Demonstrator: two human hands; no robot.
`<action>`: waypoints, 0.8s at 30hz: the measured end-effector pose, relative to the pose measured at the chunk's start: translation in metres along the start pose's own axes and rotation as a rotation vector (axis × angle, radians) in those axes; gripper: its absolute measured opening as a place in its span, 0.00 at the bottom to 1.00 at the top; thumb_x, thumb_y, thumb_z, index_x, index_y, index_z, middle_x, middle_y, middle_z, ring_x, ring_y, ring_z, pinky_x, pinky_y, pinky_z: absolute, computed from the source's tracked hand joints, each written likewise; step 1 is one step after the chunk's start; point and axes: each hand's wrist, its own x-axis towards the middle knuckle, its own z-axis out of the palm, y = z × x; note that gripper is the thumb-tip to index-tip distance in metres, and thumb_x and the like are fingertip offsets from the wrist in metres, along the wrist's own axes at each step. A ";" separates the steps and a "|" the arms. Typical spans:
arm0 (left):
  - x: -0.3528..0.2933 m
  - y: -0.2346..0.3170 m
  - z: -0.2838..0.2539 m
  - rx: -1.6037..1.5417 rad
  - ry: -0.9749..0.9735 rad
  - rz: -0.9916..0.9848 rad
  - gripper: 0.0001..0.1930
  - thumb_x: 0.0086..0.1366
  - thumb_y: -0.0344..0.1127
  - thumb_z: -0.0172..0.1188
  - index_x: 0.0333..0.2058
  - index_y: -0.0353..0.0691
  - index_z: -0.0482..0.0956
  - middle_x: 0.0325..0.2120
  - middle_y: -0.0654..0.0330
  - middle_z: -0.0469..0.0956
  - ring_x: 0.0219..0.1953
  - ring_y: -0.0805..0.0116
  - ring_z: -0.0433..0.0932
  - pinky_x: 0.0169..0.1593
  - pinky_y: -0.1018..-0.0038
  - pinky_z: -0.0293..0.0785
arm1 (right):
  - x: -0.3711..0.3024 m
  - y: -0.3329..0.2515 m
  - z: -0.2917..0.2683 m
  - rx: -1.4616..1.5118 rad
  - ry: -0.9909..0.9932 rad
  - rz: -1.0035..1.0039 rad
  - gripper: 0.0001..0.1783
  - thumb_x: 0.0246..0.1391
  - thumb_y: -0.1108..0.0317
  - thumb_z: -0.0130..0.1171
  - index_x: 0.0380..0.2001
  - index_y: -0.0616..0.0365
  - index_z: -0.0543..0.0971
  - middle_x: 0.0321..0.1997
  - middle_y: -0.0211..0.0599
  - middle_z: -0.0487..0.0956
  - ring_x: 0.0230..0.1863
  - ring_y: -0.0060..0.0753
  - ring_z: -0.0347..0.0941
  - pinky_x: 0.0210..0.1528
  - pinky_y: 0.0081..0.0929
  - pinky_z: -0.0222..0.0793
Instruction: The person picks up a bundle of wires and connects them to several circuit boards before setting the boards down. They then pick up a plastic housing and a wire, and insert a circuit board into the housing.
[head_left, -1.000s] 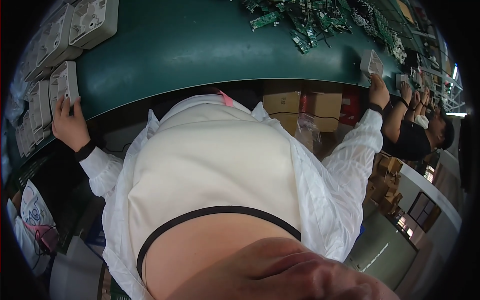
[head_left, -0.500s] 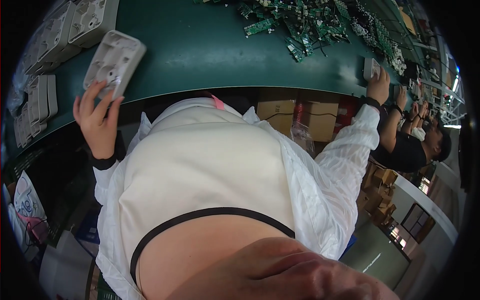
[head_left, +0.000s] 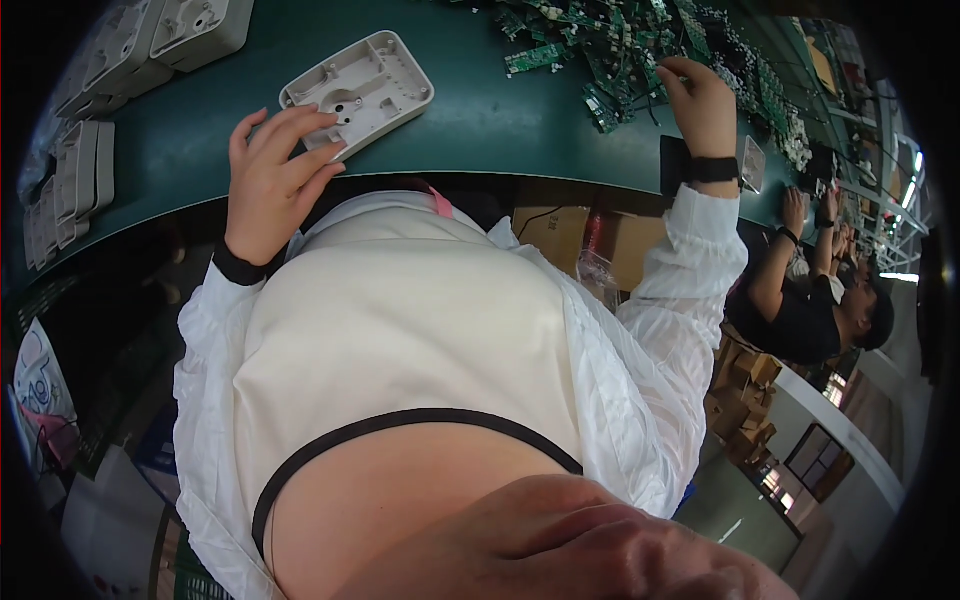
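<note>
An off-white plastic housing, its hollow inside facing up with posts and a round hole, is at the table's near edge on the left. My left hand grips its near left side, fingers over the inside and thumb by the edge. Farther right, my right hand is at the near right side of a heap of green circuit boards with thin wires. Its thumb and forefinger come together over the heap; what lies between them, if anything, is too small to make out.
More off-white housings are stacked at the far left, with others nearer. Another housing lies on the green table right of my right wrist. Beyond it a person in black works. Cardboard boxes stand below the table.
My left hand has brought the housing right and turned it flatter. My right hand has let go of the small housing at the right and moved left to the circuit boards.
</note>
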 end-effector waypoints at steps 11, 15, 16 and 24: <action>-0.005 -0.011 0.023 -0.017 -0.004 0.002 0.08 0.58 0.31 0.72 0.38 0.46 0.88 0.54 0.64 0.80 0.61 0.61 0.75 0.68 0.51 0.58 | 0.017 -0.003 -0.003 1.496 -0.415 0.457 0.10 0.67 0.68 0.61 0.45 0.63 0.82 0.42 0.37 0.82 0.40 0.26 0.78 0.39 0.21 0.74; -0.008 -0.014 0.026 -0.049 0.027 -0.001 0.18 0.55 0.34 0.75 0.46 0.48 0.86 0.57 0.60 0.78 0.62 0.56 0.74 0.68 0.51 0.60 | 0.044 -0.034 -0.010 2.399 -0.568 0.475 0.08 0.69 0.72 0.57 0.47 0.65 0.77 0.45 0.36 0.76 0.42 0.26 0.75 0.38 0.20 0.72; -0.007 -0.013 0.026 -0.040 0.023 -0.015 0.18 0.55 0.34 0.75 0.46 0.48 0.86 0.57 0.60 0.78 0.62 0.56 0.74 0.68 0.51 0.60 | 0.050 -0.034 -0.009 2.558 -0.541 0.478 0.08 0.70 0.72 0.56 0.47 0.66 0.76 0.45 0.35 0.75 0.42 0.26 0.75 0.39 0.21 0.73; -0.001 -0.020 0.034 -0.248 0.071 -0.320 0.51 0.43 0.41 0.83 0.67 0.44 0.66 0.65 0.47 0.68 0.65 0.44 0.69 0.69 0.53 0.62 | 0.046 -0.112 0.034 2.785 -0.650 0.637 0.06 0.69 0.74 0.56 0.47 0.63 0.76 0.43 0.35 0.74 0.44 0.30 0.75 0.43 0.22 0.73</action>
